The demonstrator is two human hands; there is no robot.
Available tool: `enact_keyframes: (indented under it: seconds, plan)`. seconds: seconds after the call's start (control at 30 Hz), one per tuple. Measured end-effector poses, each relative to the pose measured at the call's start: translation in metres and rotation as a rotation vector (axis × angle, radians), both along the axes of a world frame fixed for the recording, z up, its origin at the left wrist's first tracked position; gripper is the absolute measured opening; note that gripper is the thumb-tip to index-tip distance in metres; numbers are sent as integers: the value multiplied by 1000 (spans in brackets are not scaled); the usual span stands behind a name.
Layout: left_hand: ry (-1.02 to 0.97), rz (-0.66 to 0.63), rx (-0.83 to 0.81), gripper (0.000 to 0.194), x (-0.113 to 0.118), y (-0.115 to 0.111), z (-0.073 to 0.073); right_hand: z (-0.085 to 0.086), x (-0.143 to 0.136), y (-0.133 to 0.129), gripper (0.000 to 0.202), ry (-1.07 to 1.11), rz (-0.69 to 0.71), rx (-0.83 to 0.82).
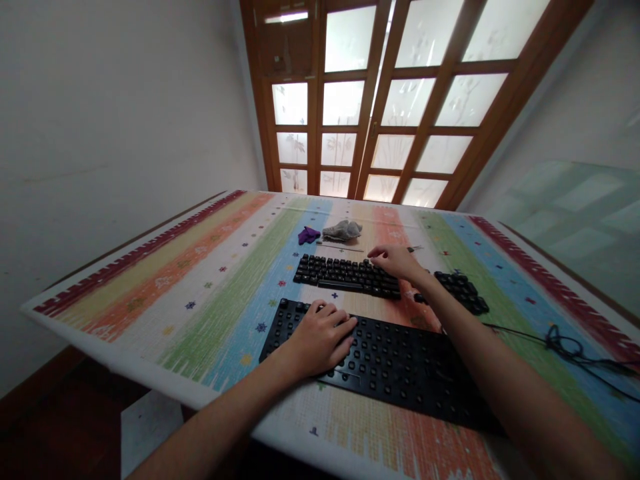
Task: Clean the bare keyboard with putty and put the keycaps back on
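Note:
A black keyboard base (385, 363) with its keycaps taken off lies near the table's front edge, bare key stems showing. My left hand (320, 337) rests on its upper left part, fingers spread and lying over the stems. Beyond the base, loose black keycaps (340, 272) stand laid out in rows like a keyboard, with a long spacebar in front. Fingertips of my right hand (395, 260) are pinched together at a keycap in the back row of this layout. A second group of keycaps (460, 291), the number pad block, sits to the right, partly behind my right forearm.
A crumpled grey cloth (343, 231) and a purple cloth (309, 235) lie behind the keycaps, with a thin stick (341, 246) before them. A small pointed tool (415, 249) shows past my right hand. A coiled black cable (565, 343) lies at right on the striped tablecloth (200, 293).

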State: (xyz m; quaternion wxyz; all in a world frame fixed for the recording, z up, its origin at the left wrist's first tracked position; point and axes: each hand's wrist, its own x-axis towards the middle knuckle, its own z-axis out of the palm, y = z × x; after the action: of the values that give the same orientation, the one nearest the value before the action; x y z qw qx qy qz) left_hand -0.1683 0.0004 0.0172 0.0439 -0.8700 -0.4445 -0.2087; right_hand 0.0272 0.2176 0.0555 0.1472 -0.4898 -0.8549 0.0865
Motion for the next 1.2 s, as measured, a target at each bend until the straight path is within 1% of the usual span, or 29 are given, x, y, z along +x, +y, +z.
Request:
enact_keyframes:
  seconds: [0.17, 0.37, 0.53, 0.7, 0.87, 1.03, 1.13, 1.2]
  plan:
    - [9, 6, -14, 30, 0, 0, -1, -8, -10, 4, 27, -74, -13, -11]
    - [-12, -12, 22, 29, -1, 2, -3, -12, -15, 5, 29, -124, -60, -2]
    - [-62, -49, 54, 28, -2, 1, -4, -15, -16, 8, 29, -133, -85, -2]
    - [-73, -66, 23, 32, -3, 1, -6, -19, -17, 11, 29, -125, -85, 4]
    - [-85, -65, -6, 33, -2, 1, -5, -20, -18, 15, 23, -98, -67, 12]
    - [-90, -48, -35, 35, -3, 1, -4, -19, -20, 18, 16, -23, -62, 12]
    - [-86, -46, -40, 35, -3, 1, -4, -13, -22, 15, 13, 47, -62, 4]
    - [-84, -45, -37, 35, -3, 1, -5, -7, -22, 9, 13, 88, -55, -5]
